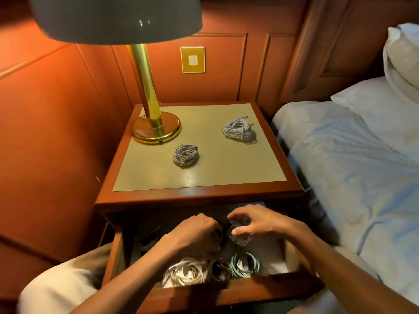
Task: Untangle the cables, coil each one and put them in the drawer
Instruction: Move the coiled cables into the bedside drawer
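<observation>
The wooden drawer of the nightstand stands pulled out toward me. Both hands are inside it. My right hand pinches a pale grey coiled cable with curled fingers and thumb. My left hand is curled beside it, knuckles up, its fingertips hidden; what it holds cannot be made out. At the drawer's front lie a white coiled cable, a dark coil and a mint green coil. On the nightstand top sit two grey cable bundles, one near the middle and one at the back right.
A brass lamp with a grey shade stands at the back left of the nightstand top. A bed with white sheets and pillows lies to the right. Red panelled wall with a switch plate is behind. My knees are below the drawer.
</observation>
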A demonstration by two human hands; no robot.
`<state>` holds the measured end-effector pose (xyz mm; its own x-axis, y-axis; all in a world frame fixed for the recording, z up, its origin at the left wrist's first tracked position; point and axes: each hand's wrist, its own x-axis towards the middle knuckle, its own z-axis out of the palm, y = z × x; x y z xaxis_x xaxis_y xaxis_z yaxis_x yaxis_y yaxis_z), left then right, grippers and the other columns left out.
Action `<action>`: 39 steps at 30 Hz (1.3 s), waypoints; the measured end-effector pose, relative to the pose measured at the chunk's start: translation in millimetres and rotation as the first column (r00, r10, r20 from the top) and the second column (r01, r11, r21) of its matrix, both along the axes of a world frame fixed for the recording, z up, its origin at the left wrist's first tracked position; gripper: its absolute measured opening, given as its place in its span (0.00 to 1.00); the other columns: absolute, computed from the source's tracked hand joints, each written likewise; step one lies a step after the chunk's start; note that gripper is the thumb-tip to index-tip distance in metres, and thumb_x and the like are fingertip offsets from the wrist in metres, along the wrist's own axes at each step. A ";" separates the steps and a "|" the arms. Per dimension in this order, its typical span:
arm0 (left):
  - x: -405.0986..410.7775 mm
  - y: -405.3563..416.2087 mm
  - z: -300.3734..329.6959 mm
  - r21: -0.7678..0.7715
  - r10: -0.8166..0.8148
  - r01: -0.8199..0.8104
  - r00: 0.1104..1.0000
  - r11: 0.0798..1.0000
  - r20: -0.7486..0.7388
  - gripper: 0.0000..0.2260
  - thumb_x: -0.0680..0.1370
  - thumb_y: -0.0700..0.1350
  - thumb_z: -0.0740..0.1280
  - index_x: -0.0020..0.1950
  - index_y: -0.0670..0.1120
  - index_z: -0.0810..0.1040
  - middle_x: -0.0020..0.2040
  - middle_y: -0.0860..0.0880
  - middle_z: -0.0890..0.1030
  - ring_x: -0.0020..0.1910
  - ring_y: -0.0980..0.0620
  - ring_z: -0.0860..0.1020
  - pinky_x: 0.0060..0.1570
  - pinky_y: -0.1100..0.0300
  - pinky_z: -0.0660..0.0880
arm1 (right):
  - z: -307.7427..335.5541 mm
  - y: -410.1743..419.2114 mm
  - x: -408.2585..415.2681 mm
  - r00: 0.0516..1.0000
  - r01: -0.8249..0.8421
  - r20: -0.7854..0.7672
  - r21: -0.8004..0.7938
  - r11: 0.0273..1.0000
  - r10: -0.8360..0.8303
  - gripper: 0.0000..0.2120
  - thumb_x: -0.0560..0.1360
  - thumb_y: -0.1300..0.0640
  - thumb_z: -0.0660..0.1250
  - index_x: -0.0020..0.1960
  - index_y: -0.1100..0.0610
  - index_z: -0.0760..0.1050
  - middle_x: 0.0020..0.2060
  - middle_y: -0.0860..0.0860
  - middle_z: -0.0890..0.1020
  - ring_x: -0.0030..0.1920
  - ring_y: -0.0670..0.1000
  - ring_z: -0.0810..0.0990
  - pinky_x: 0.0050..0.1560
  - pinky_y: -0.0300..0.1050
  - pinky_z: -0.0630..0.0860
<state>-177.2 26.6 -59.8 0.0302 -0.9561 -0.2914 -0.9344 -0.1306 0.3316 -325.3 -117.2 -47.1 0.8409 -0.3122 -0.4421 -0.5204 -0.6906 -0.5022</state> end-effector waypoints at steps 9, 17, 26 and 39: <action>55.8 -23.8 67.5 -0.132 0.127 -0.135 0.990 0.982 -0.064 0.16 0.76 0.52 0.71 0.63 0.50 0.79 0.55 0.52 0.82 0.45 0.58 0.77 0.39 0.68 0.70 | 62.0 -25.2 28.5 0.976 -0.001 0.220 0.000 1.000 0.001 0.18 0.76 0.51 0.71 0.65 0.54 0.78 0.57 0.51 0.83 0.54 0.46 0.81 0.51 0.33 0.76; 112.4 -76.9 76.7 -0.148 0.386 -0.366 0.910 0.919 0.150 0.40 0.71 0.57 0.75 0.79 0.56 0.59 0.73 0.43 0.68 0.69 0.42 0.68 0.64 0.47 0.71 | 82.6 -74.9 71.7 0.958 0.095 0.282 -0.120 0.988 -0.058 0.17 0.76 0.54 0.72 0.65 0.52 0.78 0.58 0.55 0.81 0.49 0.45 0.78 0.46 0.37 0.74; 151.1 -127.1 73.8 0.205 0.257 -0.293 0.948 0.934 0.186 0.51 0.68 0.50 0.79 0.79 0.63 0.46 0.75 0.45 0.69 0.66 0.42 0.73 0.61 0.51 0.74 | 82.2 -174.1 128.9 0.975 0.216 0.148 -0.441 0.871 -0.167 0.41 0.66 0.42 0.77 0.75 0.41 0.63 0.66 0.56 0.64 0.66 0.59 0.65 0.65 0.54 0.70; 158.2 -153.5 73.9 0.185 0.141 -0.188 0.960 0.965 0.244 0.30 0.68 0.50 0.79 0.68 0.55 0.72 0.54 0.49 0.77 0.43 0.50 0.78 0.33 0.60 0.76 | 62.4 -216.0 189.1 0.984 0.096 -0.108 -0.357 0.929 -0.143 0.33 0.67 0.53 0.79 0.66 0.43 0.68 0.59 0.53 0.72 0.55 0.58 0.75 0.54 0.56 0.80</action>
<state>-19.0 -126.9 14.1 0.2700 -0.8531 -0.4465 -0.9414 -0.3312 0.0634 -136.1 -333.2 15.3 0.7305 -0.5611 -0.3892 -0.6542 -0.7385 -0.1631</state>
